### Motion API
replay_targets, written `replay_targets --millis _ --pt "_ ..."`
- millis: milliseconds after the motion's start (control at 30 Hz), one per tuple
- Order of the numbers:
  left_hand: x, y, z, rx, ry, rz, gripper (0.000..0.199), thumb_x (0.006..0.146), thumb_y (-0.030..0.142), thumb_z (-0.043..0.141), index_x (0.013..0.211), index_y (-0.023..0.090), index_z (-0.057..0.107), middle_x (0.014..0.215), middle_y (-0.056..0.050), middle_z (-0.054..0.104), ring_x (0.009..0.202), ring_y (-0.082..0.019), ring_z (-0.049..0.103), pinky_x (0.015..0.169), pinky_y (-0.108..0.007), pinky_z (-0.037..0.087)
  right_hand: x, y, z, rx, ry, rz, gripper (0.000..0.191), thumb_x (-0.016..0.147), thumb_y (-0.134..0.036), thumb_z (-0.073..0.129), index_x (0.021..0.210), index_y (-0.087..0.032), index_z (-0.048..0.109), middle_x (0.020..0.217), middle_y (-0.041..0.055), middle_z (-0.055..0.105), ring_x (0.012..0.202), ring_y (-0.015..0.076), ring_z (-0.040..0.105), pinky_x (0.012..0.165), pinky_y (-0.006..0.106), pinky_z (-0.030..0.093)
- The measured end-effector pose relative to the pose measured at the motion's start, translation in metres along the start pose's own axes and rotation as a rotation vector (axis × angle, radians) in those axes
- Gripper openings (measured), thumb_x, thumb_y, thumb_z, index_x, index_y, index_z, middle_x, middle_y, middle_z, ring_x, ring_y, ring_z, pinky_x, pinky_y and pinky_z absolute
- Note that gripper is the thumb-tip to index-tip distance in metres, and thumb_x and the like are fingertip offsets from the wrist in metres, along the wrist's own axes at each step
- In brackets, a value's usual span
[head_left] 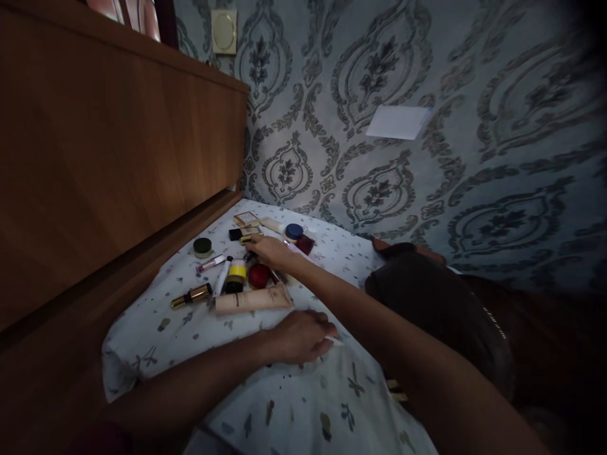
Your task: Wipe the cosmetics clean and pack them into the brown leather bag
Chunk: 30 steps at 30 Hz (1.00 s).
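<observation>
My right hand (271,251) reaches across into a group of cosmetics, fingers bent down among them. Its fingertips are close to a gold tube (250,239) and a small dark item; what they grip is hidden. Nearer to me, my left hand (303,337) rests closed on the patterned cloth (294,404), with something thin and white (334,340) showing at its fingertips. Between the hands lie a beige squeeze tube (251,301), a red round container (259,276) and a yellow-banded jar (236,272). To their left are a black-and-gold lipstick tube (191,295) and a pink lip gloss (211,263).
A dark green-lidded jar (202,247), a blue-lidded jar (294,232) and a gold-edged compact (246,219) stand farther back. A wooden cabinet (118,126) borders the left side. A dark bag (436,309) sits at right, before the patterned wall (322,126).
</observation>
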State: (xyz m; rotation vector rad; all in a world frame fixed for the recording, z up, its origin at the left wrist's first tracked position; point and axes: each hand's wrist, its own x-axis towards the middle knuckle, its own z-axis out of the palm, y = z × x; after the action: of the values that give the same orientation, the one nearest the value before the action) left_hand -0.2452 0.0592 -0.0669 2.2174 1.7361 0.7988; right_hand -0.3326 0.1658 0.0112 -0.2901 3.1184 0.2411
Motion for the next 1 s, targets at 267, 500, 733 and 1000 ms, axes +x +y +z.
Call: replay_targets --millis 267,500,733,1000 --pt "-0.001 0.000 -0.002 -0.009 0.017 0.018 0.025 0.094 0.023 0.051 0.115 0.020 0.065 0.116 -0.008 0.069 0.107 -0.022 0.066 0.096 -0.033 0.050 -0.011 0.001 0.012 0.273 0.182 0.188 0.031 0.091 -0.020 0.062 0.121 -0.020 0.065 0.121 0.0087 0.061 0.101 0.0219 0.063 0.082 0.030 0.047" --pt "0.000 0.004 -0.006 0.048 -0.032 -0.014 0.025 0.094 0.024 0.052 0.113 0.017 0.067 0.118 -0.010 0.071 0.113 -0.024 0.066 0.098 -0.033 0.050 -0.007 -0.012 0.012 0.300 0.157 0.201 0.034 0.088 -0.018 0.063 0.122 -0.020 0.067 0.126 0.0104 0.064 0.112 0.0253 0.063 0.091 0.033 0.049" --pt "0.000 0.008 -0.008 0.039 -0.028 -0.026 0.025 0.095 0.025 0.052 0.110 0.015 0.069 0.113 -0.012 0.074 0.108 -0.027 0.069 0.093 -0.035 0.053 -0.019 -0.026 0.017 0.364 0.216 0.263 0.039 0.091 -0.015 0.053 0.129 -0.017 0.061 0.118 0.0105 0.071 0.109 0.0230 0.065 0.091 0.033 0.049" --pt "0.002 0.006 -0.008 0.008 -0.014 -0.008 0.023 0.093 0.022 0.052 0.110 0.017 0.066 0.117 -0.009 0.071 0.108 -0.024 0.067 0.096 -0.034 0.051 0.009 0.000 0.015 0.451 0.334 0.501 0.029 0.093 -0.018 0.051 0.117 -0.017 0.067 0.117 0.0089 0.070 0.109 0.0209 0.063 0.094 0.031 0.047"
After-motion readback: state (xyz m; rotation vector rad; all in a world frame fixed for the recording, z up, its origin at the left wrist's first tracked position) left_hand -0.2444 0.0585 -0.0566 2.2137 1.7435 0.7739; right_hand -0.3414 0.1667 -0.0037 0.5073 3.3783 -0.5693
